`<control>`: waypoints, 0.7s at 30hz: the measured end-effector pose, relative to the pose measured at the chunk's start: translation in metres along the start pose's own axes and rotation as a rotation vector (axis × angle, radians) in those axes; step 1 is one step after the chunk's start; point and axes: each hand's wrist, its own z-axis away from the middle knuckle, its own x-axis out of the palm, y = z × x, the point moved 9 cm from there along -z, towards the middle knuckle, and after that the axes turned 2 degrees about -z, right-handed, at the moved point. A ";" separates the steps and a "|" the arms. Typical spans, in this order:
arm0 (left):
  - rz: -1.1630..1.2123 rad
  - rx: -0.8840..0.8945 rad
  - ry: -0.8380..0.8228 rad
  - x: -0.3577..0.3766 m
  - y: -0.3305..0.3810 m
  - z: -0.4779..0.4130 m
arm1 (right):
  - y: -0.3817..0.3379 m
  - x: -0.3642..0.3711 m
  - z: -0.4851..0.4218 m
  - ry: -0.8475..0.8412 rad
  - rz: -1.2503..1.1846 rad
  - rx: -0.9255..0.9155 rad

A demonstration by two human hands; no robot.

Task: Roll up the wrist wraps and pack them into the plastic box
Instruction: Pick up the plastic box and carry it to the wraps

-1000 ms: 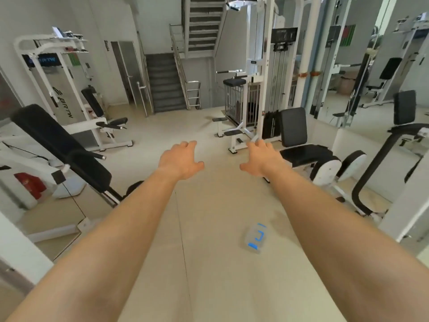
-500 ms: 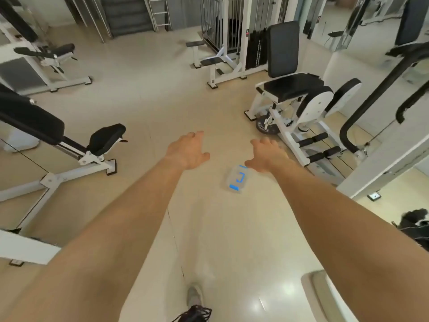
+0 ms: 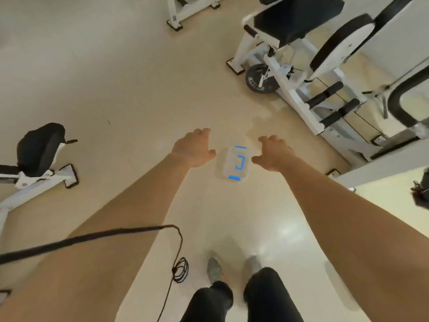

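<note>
A clear plastic box (image 3: 234,164) with blue clips lies on the beige gym floor, lid on. My left hand (image 3: 193,148) is stretched out just left of it, fingers relaxed, holding nothing. My right hand (image 3: 272,152) reaches out just right of the box, also empty with loose fingers. Both hands are above the floor and apart from the box. A dark heap (image 3: 421,196) lies at the right edge, too blurred to tell what it is. No wrist wrap is plainly visible.
A white exercise machine (image 3: 299,66) with black pads stands at the upper right. A bench with a black seat (image 3: 39,149) stands at the left. A black cable (image 3: 178,256) hangs in front of me. My feet (image 3: 216,268) stand on the floor below the box.
The view has tilted down from the gym room to the floor. The box now sits between my two outstretched hands, and my legs and the cable have come into view.
</note>
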 end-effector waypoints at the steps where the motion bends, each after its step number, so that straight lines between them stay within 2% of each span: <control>1: -0.004 0.005 -0.027 0.008 -0.003 -0.029 | 0.005 0.007 -0.027 -0.015 -0.019 0.018; 6: -0.037 0.054 -0.142 0.065 -0.006 -0.173 | 0.040 0.049 -0.164 -0.077 -0.125 0.116; 10: -0.052 0.075 -0.198 0.139 -0.014 -0.291 | 0.075 0.114 -0.278 -0.127 -0.210 0.202; 16: 0.037 0.052 -0.271 0.297 -0.034 -0.443 | 0.126 0.260 -0.420 -0.206 -0.301 0.328; 21: 0.211 -0.026 -0.349 0.440 -0.051 -0.534 | 0.162 0.382 -0.500 -0.185 -0.423 0.445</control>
